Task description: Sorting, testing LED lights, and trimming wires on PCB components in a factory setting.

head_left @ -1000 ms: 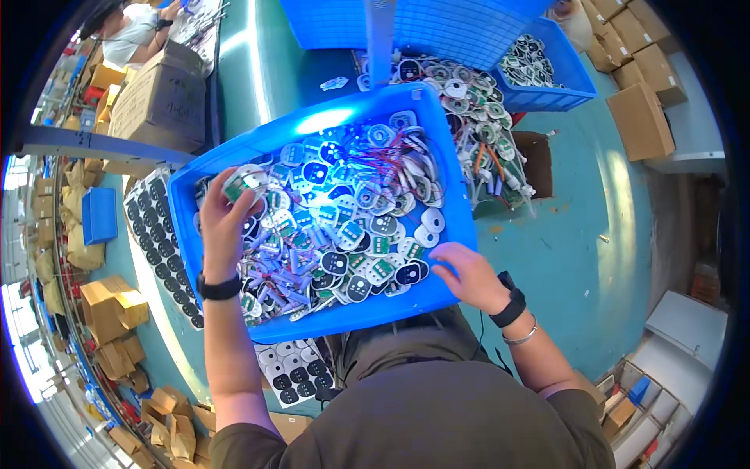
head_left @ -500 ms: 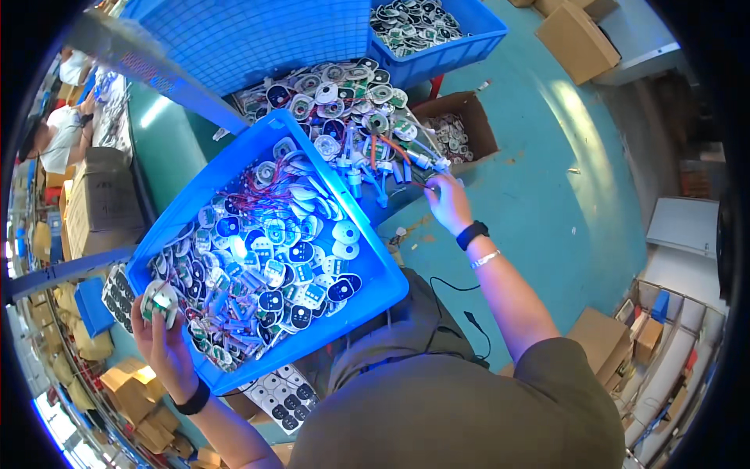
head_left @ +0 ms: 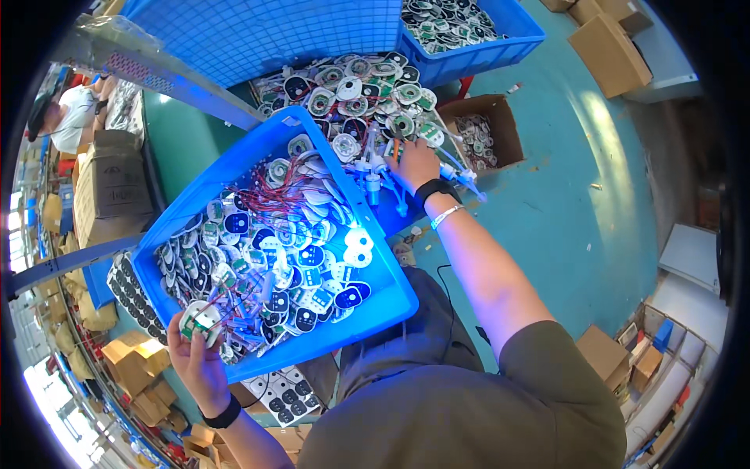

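Note:
My left hand (head_left: 197,366) is closed on a white rounded housing with a green circuit board (head_left: 203,319), held over the near left corner of a blue bin (head_left: 394,285). Thin wires trail from the board toward the bin's contents. In the bin lie many loose white and black housings, green boards, red wires and small cylinders. Beyond the bin's right edge, my right hand (head_left: 416,166) reaches down with curled fingers at an orange-handled tool (head_left: 397,148); its far end is hard to make out. White and blue syringe-like dispensers (head_left: 373,181) lie beside that hand.
More housings (head_left: 348,87) are heaped behind the bin. A second blue bin (head_left: 476,56) of parts stands at the back, with a cardboard box (head_left: 506,129) near it. A metal post (head_left: 172,78) crosses the left side. Another person (head_left: 74,117) sits far left.
My right hand has moved left and inward, from the dispensers' right end to the orange-handled tool. My left hand, still holding the housing, has shifted right and slightly nearer. The view has shifted slightly.

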`<move>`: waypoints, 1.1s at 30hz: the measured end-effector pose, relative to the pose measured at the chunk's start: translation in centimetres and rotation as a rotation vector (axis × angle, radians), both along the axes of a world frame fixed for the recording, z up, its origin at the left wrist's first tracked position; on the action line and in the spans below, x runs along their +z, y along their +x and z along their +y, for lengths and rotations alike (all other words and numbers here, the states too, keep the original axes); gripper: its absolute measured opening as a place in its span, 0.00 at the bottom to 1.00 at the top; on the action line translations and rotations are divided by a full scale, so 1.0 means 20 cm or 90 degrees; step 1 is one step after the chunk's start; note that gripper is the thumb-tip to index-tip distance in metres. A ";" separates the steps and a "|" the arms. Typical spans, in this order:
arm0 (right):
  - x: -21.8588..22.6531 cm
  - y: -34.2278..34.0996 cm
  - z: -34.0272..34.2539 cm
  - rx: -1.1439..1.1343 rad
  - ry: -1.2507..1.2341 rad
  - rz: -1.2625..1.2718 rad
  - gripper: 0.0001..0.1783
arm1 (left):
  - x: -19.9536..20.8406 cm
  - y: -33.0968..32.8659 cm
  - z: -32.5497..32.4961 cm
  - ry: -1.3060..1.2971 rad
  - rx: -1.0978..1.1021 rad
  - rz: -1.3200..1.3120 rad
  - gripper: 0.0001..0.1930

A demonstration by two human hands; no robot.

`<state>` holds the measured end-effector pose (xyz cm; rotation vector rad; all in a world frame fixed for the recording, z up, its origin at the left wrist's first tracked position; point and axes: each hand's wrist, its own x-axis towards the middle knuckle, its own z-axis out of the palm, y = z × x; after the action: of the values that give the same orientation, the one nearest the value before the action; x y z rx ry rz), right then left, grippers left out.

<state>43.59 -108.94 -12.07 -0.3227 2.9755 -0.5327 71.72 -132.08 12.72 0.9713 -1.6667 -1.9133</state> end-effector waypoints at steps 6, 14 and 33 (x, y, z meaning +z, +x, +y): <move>0.16 -0.03 -0.04 0.023 0.007 -0.245 0.17 | 0.00 0.06 0.00 -0.003 0.025 -0.006 0.19; 0.77 0.27 0.20 0.080 -0.612 -0.306 0.15 | 0.05 0.02 0.04 0.050 -0.028 0.061 0.18; 1.44 0.90 -0.01 0.384 -0.616 -0.946 0.19 | 0.31 0.08 0.34 -0.185 -0.181 0.083 0.17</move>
<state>61.62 -109.13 16.64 -0.5120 1.0115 -1.2805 73.32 -125.36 18.84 0.5083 -2.0184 -1.7867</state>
